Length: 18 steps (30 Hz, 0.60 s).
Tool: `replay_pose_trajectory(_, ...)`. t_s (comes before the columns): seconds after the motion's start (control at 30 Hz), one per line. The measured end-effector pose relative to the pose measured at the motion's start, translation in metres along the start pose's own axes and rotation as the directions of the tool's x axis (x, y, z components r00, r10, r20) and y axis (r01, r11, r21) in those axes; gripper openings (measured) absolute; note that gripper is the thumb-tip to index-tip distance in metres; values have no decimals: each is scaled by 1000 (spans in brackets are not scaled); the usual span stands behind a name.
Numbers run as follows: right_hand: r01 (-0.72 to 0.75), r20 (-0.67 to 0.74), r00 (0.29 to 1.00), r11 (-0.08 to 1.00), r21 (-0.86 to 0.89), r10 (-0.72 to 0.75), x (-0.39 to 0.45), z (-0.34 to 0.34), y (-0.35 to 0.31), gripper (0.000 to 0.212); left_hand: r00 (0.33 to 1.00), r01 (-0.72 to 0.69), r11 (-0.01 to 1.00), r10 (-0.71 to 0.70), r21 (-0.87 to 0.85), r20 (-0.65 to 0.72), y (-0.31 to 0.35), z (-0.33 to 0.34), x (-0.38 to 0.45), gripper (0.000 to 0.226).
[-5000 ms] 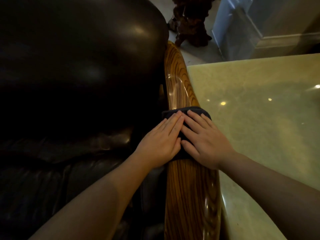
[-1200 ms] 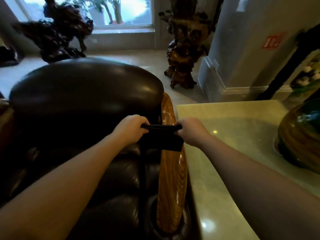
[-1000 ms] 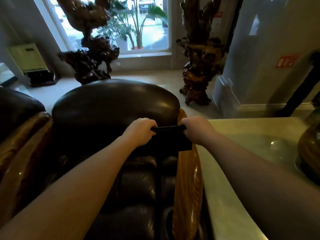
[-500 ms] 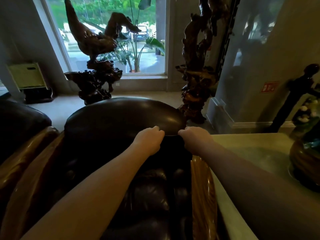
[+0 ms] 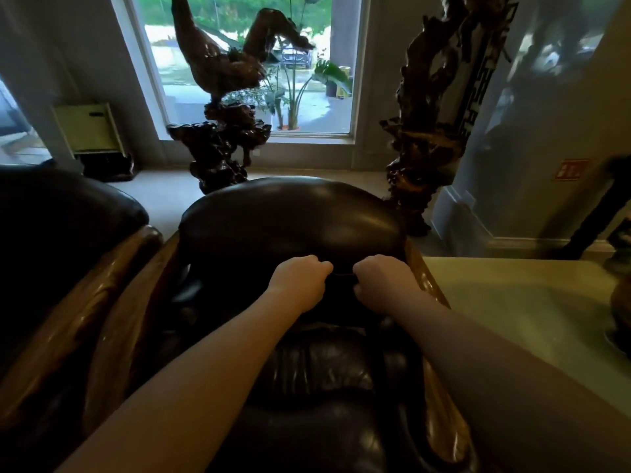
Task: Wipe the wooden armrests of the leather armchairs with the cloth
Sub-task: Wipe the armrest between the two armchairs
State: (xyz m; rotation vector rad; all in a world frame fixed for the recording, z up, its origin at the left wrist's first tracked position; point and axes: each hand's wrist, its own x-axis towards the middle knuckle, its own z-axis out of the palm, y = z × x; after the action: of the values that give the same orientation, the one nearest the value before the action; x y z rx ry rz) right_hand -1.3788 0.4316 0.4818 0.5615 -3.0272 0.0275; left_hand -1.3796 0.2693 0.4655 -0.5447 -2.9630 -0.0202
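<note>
A dark leather armchair [image 5: 290, 220] fills the middle of the view. Its right wooden armrest [image 5: 440, 387] runs beside my right forearm, and its left wooden armrest [image 5: 136, 312] shows at the left. My left hand [image 5: 300, 279] and my right hand [image 5: 382, 279] are both fisted above the seat, close together. Each grips an end of the dark cloth [image 5: 341, 288], which hangs between them and is hard to tell from the dark leather behind.
A second leather armchair [image 5: 58, 213] with a wooden armrest [image 5: 78, 302] stands at the left. A pale stone table [image 5: 519, 302] lies at the right with a dark vase [image 5: 619, 302] on it. Carved root sculptures [image 5: 222, 155] [image 5: 420, 138] stand by the window.
The cloth has been lifted off the right armrest and carried left over the seat. My hands have come closer together, and my view has risen toward the window.
</note>
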Motion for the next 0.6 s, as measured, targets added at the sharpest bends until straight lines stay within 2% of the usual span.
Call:
replay_pose_trajectory(0.23, 120, -84, 990, 990, 79, -114, 11, 9, -49, 18, 973, 200, 980, -198, 8, -119, -24, -11, -54, 5)
replay_pose_trajectory(0.4, 205, -60, 978, 968, 145, -198, 13, 12, -103, 21, 945, 311, 950, -308, 15, -109, -55, -13, -105, 17)
replay_pose_trajectory(0.6, 317, -65, 948, 938, 143, -311, 17, 9, -171, 16, 915, 392, 920, -391, -6, -100, -104, -17, -161, 6)
